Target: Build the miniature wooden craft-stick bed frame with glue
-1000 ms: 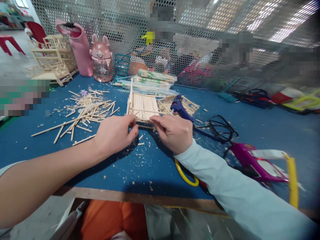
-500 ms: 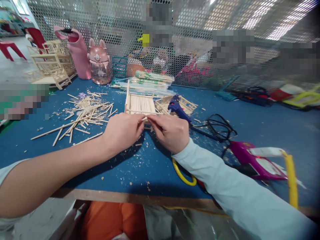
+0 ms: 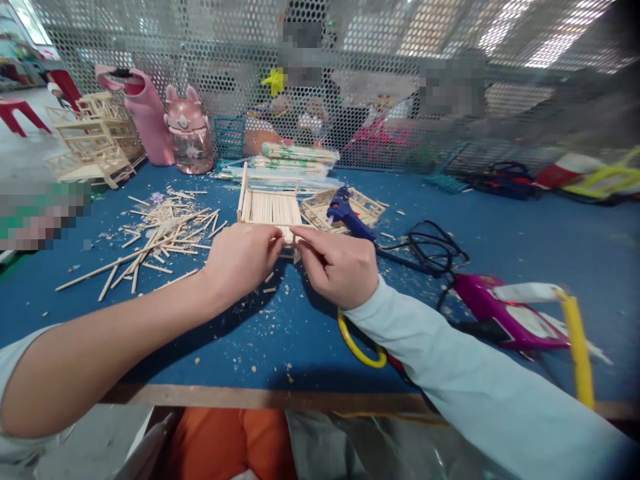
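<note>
Before me on the blue table is a small model of pale wooden sticks (image 3: 273,208), with a slatted deck and a tall post at its left corner. My left hand (image 3: 243,260) is closed at its near edge, thumb and fingers pinched on a thin wooden stick (image 3: 286,230) that lies across that edge. From the other side, my right hand (image 3: 345,263) pinches the same edge, its index finger along the stick. The fingertips are a small gap apart. My fingers hide the ends of the stick.
A blue glue gun (image 3: 347,215) lies right of the model, by a flat stick frame (image 3: 370,205). Loose sticks (image 3: 160,247) are heaped at left. Yellow-handled scissors (image 3: 360,343) and a purple device (image 3: 510,313) are at right. Bottles (image 3: 189,137) and bagged sticks (image 3: 300,157) stand behind.
My fingertips have parted slightly, and more of the stick and deck edge shows between them. The view has shifted a little; both hands stay at the model's near edge.
</note>
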A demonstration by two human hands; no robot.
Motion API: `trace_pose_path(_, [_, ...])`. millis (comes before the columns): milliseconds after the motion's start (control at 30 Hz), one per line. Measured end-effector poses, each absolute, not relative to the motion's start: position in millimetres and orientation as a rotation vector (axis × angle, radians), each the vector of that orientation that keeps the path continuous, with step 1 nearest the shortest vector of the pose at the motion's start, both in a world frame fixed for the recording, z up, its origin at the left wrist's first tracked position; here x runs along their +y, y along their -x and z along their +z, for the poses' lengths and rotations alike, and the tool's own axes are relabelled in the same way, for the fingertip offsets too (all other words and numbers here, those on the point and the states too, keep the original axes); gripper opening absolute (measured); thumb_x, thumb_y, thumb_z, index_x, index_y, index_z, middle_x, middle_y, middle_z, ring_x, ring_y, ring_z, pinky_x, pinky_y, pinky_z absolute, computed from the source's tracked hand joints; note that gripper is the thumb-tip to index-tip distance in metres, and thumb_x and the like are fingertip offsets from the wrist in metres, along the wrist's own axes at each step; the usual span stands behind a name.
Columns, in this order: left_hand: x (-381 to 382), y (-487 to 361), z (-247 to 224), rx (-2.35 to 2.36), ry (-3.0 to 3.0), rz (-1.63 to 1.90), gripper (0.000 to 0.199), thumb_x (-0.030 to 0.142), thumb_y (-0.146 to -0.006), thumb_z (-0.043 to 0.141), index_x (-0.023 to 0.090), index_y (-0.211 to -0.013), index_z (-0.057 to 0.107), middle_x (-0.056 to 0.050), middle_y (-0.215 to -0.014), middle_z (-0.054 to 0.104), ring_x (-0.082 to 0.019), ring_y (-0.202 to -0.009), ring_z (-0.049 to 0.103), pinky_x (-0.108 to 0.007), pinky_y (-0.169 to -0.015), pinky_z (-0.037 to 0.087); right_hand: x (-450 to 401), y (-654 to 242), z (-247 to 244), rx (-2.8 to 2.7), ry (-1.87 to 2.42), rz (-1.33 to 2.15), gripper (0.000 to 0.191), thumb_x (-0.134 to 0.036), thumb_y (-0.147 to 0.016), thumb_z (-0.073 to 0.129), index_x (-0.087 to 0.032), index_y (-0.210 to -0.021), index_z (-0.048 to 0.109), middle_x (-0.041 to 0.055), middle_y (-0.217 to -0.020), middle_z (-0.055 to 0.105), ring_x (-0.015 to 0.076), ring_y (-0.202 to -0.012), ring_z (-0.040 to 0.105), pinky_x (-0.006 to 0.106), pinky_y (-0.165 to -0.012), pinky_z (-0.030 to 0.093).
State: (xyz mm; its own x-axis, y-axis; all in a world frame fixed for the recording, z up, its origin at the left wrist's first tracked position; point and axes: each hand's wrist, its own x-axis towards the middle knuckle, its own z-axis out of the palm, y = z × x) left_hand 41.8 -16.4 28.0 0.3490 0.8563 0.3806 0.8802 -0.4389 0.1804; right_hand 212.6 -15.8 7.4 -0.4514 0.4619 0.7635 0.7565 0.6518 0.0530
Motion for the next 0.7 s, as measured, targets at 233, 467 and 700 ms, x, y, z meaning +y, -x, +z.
trace_pose_path(233, [-15.7, -41.9, 25.0, -1.575, 2.524, -0.665, 0.031, 0.030, -0.088, 0.043, 0.019, -0.086, 0.072, -0.010, -0.077, 0.073, -0.020, -0.064, 0.065, -0.030, -0.058, 0.044, -13.1, -216.3, 5.2, -2.035, 1.007, -0.578, 0.022, -0.024, -0.083, 0.053, -0.016, -0.088, 0.073, 0.0037, -0.073, 0.074, 0.0142, -0.056, 0.067, 0.023, -0.051, 0.046])
trace_pose_path(467, [-16.0, -41.8, 25.4, -1.527, 2.511, -0.602, 0.035, 0.029, -0.089, 0.039, 0.019, -0.080, 0.070, -0.008, -0.069, 0.072, -0.018, -0.059, 0.063, -0.027, -0.053, 0.040, -7.2, -210.0, 1.9, -2.089, 1.041, -0.505, 0.022, -0.023, -0.085, 0.052, -0.018, -0.091, 0.073, 0.0040, -0.084, 0.075, 0.0162, -0.069, 0.070, 0.024, -0.057, 0.048])
trace_pose_path(700, [-16.5, -44.2, 27.8, -1.538, 2.498, -0.571, 0.035, 0.028, -0.088, 0.039, 0.016, -0.077, 0.070, -0.011, -0.072, 0.072, -0.020, -0.060, 0.064, -0.028, -0.054, 0.040, -6.9, -209.4, 1.8, -2.061, 1.069, -0.299, 0.021, -0.023, -0.084, 0.055, -0.019, -0.092, 0.073, 0.0035, -0.085, 0.075, 0.0156, -0.071, 0.071, 0.023, -0.062, 0.051])
